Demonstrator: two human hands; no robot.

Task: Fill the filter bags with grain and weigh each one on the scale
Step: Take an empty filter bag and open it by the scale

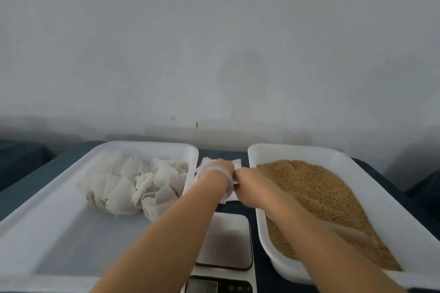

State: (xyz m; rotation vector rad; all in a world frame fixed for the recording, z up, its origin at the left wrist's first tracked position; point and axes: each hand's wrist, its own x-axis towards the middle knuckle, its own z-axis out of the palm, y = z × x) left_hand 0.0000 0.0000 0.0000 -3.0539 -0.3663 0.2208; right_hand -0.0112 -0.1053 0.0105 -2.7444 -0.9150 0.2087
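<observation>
Both my hands reach forward into the gap between two white trays. My left hand point(217, 170), in a thin clear glove, holds a white filter bag point(229, 197) that hangs under its wrist. My right hand point(250, 187) meets it from the right and pinches the same bag at its edge. More flat white filter bags point(238, 163) lie on the dark table just beyond the hands. The left tray point(59, 197) holds a heap of filled filter bags point(133, 185). Brown grain point(321, 197) fills the right tray point(371, 185). The white scale point(226, 240) sits below my forearms with nothing on its plate.
A pale translucent object point(352, 233), possibly a scoop, lies half sunk in the grain under my right forearm. The scale's display point(202, 286) is at the bottom edge of the view. A grey wall point(214, 54) rises directly behind the dark table point(28, 173).
</observation>
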